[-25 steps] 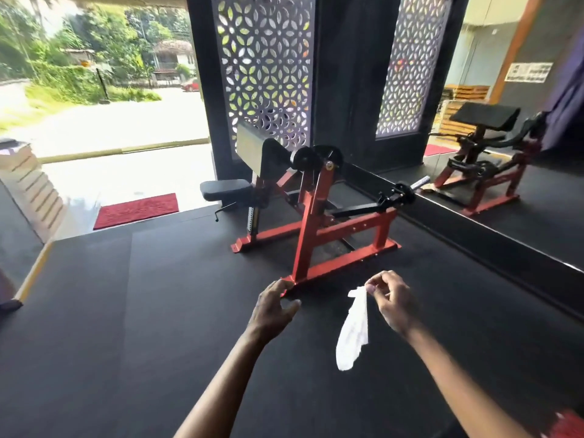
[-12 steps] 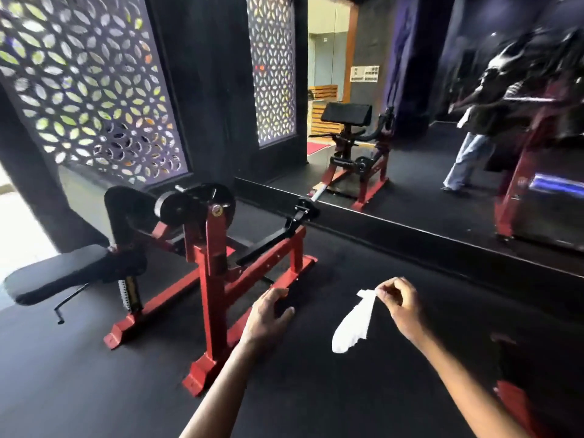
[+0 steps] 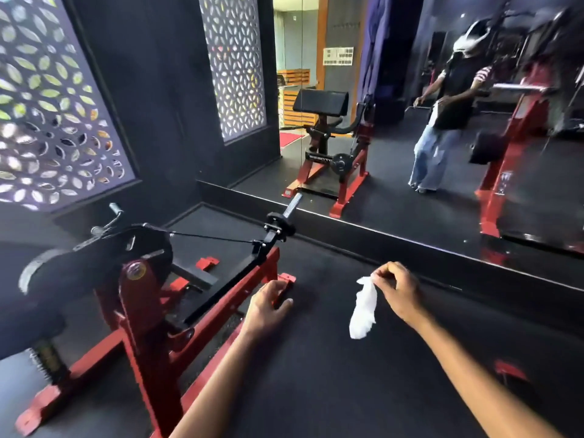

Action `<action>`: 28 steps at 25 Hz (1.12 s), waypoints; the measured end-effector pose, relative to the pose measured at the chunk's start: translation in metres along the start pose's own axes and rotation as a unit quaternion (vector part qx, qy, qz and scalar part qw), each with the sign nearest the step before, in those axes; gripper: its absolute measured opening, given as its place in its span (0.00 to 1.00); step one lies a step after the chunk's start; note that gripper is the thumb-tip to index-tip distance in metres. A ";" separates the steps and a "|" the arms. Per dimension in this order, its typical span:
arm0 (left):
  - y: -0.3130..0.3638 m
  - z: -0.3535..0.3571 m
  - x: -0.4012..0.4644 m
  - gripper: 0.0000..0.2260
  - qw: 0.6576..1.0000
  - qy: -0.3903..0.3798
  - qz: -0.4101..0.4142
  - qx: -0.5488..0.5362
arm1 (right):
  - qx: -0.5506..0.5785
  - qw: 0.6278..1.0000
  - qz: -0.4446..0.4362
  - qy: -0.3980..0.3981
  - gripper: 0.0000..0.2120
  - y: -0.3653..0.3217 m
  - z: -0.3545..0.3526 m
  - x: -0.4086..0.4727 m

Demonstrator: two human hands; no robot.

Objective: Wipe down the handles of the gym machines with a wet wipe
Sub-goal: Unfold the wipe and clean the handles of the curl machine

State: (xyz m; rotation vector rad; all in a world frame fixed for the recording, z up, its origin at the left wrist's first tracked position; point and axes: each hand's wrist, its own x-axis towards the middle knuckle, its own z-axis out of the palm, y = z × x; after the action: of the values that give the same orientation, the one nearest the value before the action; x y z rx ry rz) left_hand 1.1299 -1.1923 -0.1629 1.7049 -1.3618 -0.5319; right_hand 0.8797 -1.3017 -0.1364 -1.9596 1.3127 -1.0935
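Right hand pinches wet wipe; machine handle blurred.

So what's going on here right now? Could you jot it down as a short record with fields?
Place: gym with black rubber floor and wall mirror
Machine: red steel-framed gym machine with black lever arm, at the person's left
Wipe: crumpled white wet wipe, hanging free
Right hand: pinches the wipe's top
Left hand: open, holds nothing, reaching toward the machine
Wiping: wipe not yet on any handle
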 end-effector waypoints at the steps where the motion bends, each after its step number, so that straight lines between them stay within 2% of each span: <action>1: -0.007 0.008 0.026 0.17 1.000 -0.004 -0.008 -0.008 | -0.017 1.000 -0.004 -0.013 0.16 0.009 0.005 0.022; 4: -0.031 0.029 0.112 0.13 0.999 -0.026 -0.015 -0.013 | -0.059 0.997 -0.042 -0.013 0.10 0.033 0.020 0.103; 7: -0.053 0.042 0.201 0.14 1.000 -0.028 -0.013 -0.004 | -0.071 0.997 -0.018 -0.001 0.04 0.050 0.032 0.185; 12: -0.077 0.052 0.343 0.14 0.999 -0.008 -0.025 -0.019 | -0.055 0.998 0.016 0.000 0.08 0.077 0.074 0.327; 18: -0.106 0.071 0.470 0.12 0.998 0.002 -0.058 -0.027 | -0.053 0.997 0.052 -0.007 0.08 0.112 0.119 0.458; 24: -0.138 0.108 0.616 0.16 0.995 0.002 -0.095 -0.027 | -0.040 0.997 0.026 -0.066 0.06 0.157 0.183 0.622; 28: -0.138 0.124 0.722 0.13 0.991 0.073 -0.108 0.016 | -0.053 0.985 -0.033 -0.159 0.11 0.184 0.222 0.737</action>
State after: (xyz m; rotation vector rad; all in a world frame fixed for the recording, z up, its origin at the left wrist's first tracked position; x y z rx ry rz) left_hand 1.3373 -1.9063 -0.2119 1.8914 -1.0938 -0.4966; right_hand 1.1244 -2.0541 -0.1561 -2.1633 1.1593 -0.7125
